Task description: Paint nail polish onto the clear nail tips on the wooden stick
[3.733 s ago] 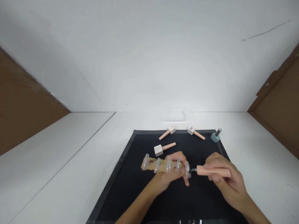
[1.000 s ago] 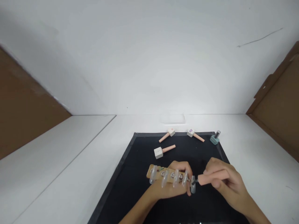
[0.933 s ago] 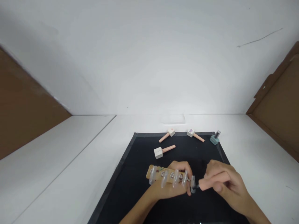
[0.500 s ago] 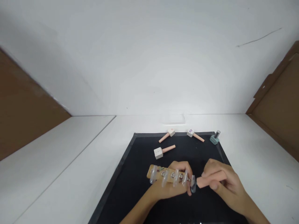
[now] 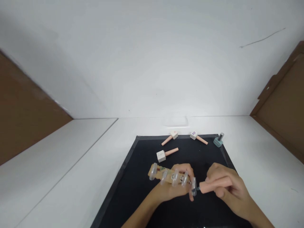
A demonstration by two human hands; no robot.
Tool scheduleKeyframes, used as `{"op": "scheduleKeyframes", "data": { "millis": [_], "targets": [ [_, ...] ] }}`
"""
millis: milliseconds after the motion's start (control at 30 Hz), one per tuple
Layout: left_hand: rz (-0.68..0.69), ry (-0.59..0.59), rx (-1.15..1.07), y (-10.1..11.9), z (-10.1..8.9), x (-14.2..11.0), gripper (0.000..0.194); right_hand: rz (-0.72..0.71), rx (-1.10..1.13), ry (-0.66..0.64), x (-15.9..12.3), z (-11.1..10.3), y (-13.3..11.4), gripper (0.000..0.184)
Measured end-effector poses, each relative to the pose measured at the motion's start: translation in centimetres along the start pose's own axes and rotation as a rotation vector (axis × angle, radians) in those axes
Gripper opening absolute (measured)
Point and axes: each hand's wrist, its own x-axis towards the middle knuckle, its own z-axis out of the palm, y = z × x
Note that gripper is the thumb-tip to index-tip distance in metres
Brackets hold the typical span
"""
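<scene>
My left hand (image 5: 172, 191) is closed around a wooden nail tip stand (image 5: 169, 178), which tilts down to the right. Several clear false nails (image 5: 175, 178) stand in a row along it. In my right hand (image 5: 229, 186) is a nail polish brush (image 5: 210, 186), pinched by its long peach cap handle. Its dark bristles touch the lower part of the rightmost false nail (image 5: 194, 183), which shows a dark tint there. Parts of the stand are hidden behind the nails, and the left fingers curl behind it.
A white nail polish bottle (image 5: 161, 155) with a peach cap lies beyond my left hand. Farther back lie two similar bottles, one left (image 5: 174, 135) and one right (image 5: 193, 135). A green bottle (image 5: 218, 142) is at the far right corner of the black mat (image 5: 133, 171).
My left hand has tilted the stand, and the row of nails has shifted slightly left and up. The brush tip now lies across the rightmost nail's lower part.
</scene>
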Motion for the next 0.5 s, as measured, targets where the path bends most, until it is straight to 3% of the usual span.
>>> {"op": "scheduleKeyframes", "data": {
  "millis": [233,400,500],
  "targets": [
    [-0.040,0.000,0.152,0.8,0.6,-0.2,0.027,0.013,-0.030,0.058,-0.8,-0.1,0.5,0.023],
    [-0.043,0.018,0.196,1.3,0.7,-0.2,0.021,0.021,0.016,-0.005,-0.6,0.0,0.4,0.026],
    [-0.037,0.011,0.194,1.2,0.7,-0.3,0.021,0.004,-0.028,0.039,-0.6,0.0,0.5,0.022]
  ]
}}
